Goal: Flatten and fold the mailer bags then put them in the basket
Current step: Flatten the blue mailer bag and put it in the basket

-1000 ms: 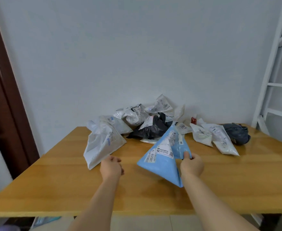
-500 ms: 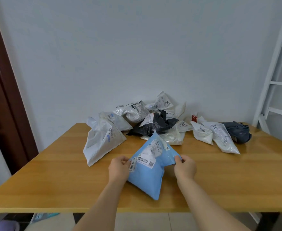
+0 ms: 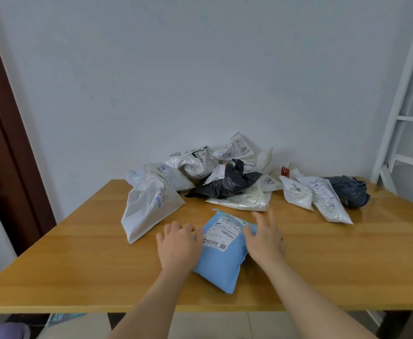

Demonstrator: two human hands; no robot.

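Pale wall [image 3: 200, 69] backs a wooden table [image 3: 78, 265] where a blue mailer bag [image 3: 221, 260] lies flat near the front edge, label up. A person's left hand [image 3: 178, 245] rests on its 9 o'clock side, fingers relaxed; the right hand [image 3: 265, 237], fingers straight, presses its 3 o'clock edge. At 12 o'clock lies a heap of crumpled mailers [image 3: 225, 177], with a white bag [image 3: 149, 204] at 10 and a dark bag [image 3: 349, 193] at 2 o'clock.

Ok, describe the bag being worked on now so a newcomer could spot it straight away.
On the wooden table, nearer than the heap of bags by the wall, one bag lies between the left hand and right hand. It is the blue bag, the only blue one, with a white label.
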